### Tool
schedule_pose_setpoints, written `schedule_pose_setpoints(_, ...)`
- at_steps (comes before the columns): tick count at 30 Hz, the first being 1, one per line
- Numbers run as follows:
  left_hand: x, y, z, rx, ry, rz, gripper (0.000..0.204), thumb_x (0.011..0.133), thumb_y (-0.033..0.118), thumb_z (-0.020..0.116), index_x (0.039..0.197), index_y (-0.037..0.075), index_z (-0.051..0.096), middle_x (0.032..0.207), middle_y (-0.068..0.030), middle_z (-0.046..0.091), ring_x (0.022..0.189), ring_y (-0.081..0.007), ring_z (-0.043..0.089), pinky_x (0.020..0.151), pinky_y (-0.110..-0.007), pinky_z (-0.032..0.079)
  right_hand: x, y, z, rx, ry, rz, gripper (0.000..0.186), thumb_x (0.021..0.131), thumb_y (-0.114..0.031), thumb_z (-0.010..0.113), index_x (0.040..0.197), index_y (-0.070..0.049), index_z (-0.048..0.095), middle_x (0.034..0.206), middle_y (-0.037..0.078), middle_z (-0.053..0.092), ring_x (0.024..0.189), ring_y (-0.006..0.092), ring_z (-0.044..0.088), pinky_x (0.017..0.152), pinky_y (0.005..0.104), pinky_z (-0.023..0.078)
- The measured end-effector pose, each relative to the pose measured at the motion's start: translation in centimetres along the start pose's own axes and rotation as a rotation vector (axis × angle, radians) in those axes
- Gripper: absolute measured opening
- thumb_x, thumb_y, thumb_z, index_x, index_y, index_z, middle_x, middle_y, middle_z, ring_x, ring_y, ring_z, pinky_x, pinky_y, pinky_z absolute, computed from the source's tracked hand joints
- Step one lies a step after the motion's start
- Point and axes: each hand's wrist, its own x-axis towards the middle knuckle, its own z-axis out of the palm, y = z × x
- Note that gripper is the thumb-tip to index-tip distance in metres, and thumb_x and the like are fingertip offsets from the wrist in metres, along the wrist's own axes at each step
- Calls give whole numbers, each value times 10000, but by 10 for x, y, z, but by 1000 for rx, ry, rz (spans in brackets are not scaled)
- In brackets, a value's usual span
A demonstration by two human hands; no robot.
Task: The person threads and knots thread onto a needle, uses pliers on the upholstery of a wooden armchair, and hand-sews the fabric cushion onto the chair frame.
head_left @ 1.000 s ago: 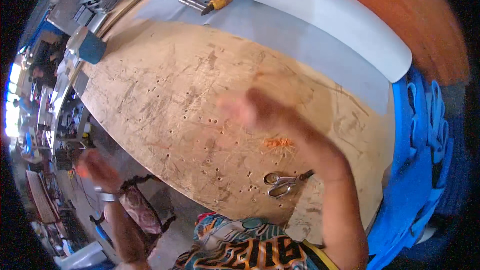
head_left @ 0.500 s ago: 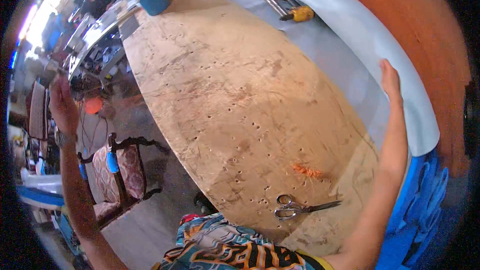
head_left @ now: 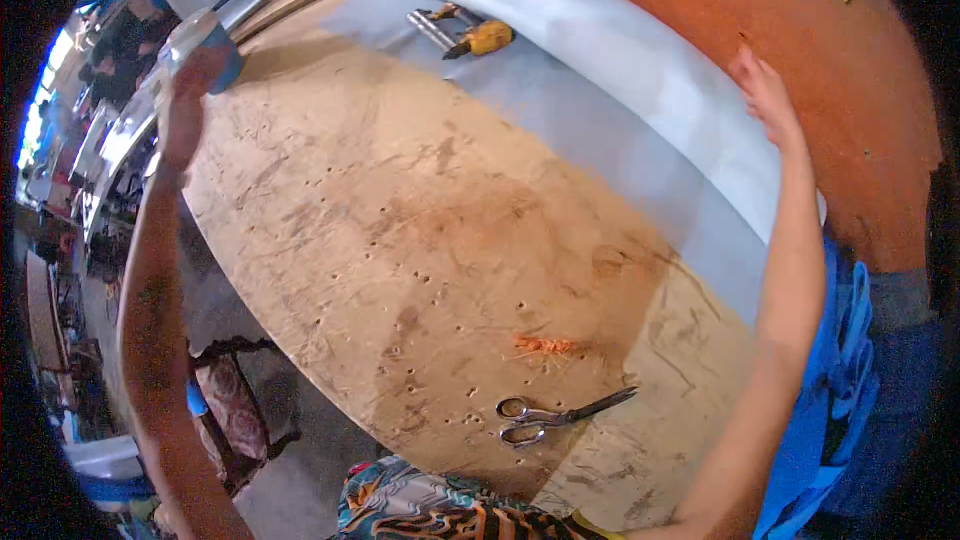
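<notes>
My right hand (head_left: 765, 95) is held up beside the far edge of a pale grey-blue roll of sheet material (head_left: 640, 60), its fingers stretched out and nothing in them. Whether it touches the roll cannot be told. At the left, my left hand (head_left: 188, 110) is raised in front of a blue-and-white bucket (head_left: 228, 65); its fingers are dark and smeared. The unrolled part of the sheet (head_left: 590, 130) lies flat on the worn wooden table (head_left: 330, 200). On that sheet rests a yellow-and-silver tool, resembling a staple gun (head_left: 470, 35).
Metal scissors (head_left: 565, 415) lie open near the table's front edge, close to a tangle of orange string (head_left: 543, 345). Blue material (head_left: 835, 360) hangs at the right, below a reddish-brown surface (head_left: 840, 90). A chair with patterned upholstery (head_left: 232, 405) stands on the floor at left.
My view has swung to the right, so table things appear further left. My right hand has moved off the roll's near side toward its far edge. My left hand has come up beside the bucket.
</notes>
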Motion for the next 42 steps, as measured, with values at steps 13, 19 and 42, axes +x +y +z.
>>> schedule_pose_setpoints(13,-32,94,378,-78,-403,269,99,654,88,604,752,85,621,779,-142,617,736,-292,586,661,-412,466,-109,-306,90,872,-510,-508,311,937,-355,395,834,-83,504,575,-60,234,496,56,249,466,223,214)
schedule_pose_setpoints(19,-61,80,377,-714,-273,122,160,694,152,660,762,64,546,1127,-172,478,1017,-265,483,898,-434,366,-140,-274,116,555,-355,-264,285,928,-333,412,842,-81,514,586,-45,281,513,72,293,482,234,249)
schedule_pose_setpoints(42,110,-119,351,701,-282,4,257,834,317,481,954,155,641,1175,-121,476,1040,-304,484,854,-491,383,-320,-298,87,-914,-600,128,190,897,-246,479,874,-73,553,628,9,460,579,132,460,541,277,381)
